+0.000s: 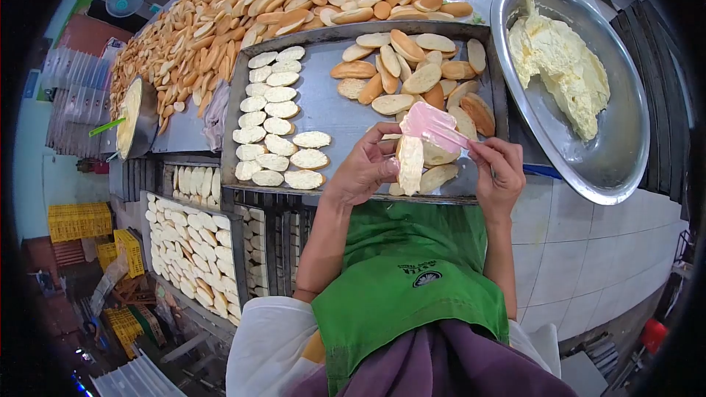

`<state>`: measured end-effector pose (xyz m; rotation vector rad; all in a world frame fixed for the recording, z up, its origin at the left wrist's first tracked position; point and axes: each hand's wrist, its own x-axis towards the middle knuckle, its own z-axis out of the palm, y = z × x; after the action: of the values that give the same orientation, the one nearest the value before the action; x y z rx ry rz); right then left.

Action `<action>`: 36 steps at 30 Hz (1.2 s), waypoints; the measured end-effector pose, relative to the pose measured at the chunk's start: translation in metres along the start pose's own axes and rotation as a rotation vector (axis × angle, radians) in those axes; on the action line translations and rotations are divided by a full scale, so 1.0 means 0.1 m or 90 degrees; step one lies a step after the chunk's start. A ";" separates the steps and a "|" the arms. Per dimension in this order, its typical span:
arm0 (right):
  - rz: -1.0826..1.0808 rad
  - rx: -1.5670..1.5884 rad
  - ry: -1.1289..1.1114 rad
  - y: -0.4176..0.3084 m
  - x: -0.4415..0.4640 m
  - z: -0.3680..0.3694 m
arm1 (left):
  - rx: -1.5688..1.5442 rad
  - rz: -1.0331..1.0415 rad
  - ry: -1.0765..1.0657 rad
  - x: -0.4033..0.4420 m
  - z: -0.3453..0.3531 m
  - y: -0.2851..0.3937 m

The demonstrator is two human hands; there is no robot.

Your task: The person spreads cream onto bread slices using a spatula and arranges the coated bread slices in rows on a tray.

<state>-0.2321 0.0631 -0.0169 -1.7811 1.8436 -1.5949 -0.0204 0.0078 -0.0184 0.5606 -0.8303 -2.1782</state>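
Note:
My left hand (365, 167) holds a bread slice (410, 165) upright, its face coated with pale cream. My right hand (498, 175) grips the handle of a pink spatula (432, 125), whose blade touches the top of that slice. Both hands are over the front edge of a metal tray (353, 32). Coated slices (280, 109) lie in columns on the tray's left side. Plain bread pieces (423, 79) are heaped on its right side, partly behind the spatula and hands.
A steel basin (629, 165) of cream (562, 66) stands right of the tray. Behind lies a big bread pile (220, 22). At left are a cream bowl (140, 121) and a lower tray of coated slices (193, 250), with yellow crates (79, 221) beyond.

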 end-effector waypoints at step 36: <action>0.219 0.163 -0.088 -0.28 -0.05 0.02 | 0.381 0.154 0.192 -0.03 0.05 0.10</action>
<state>-0.2109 0.0731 -0.0006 -1.3456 1.6835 -1.4595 -0.0167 0.0067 -0.0071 0.9936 -1.3070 -1.5587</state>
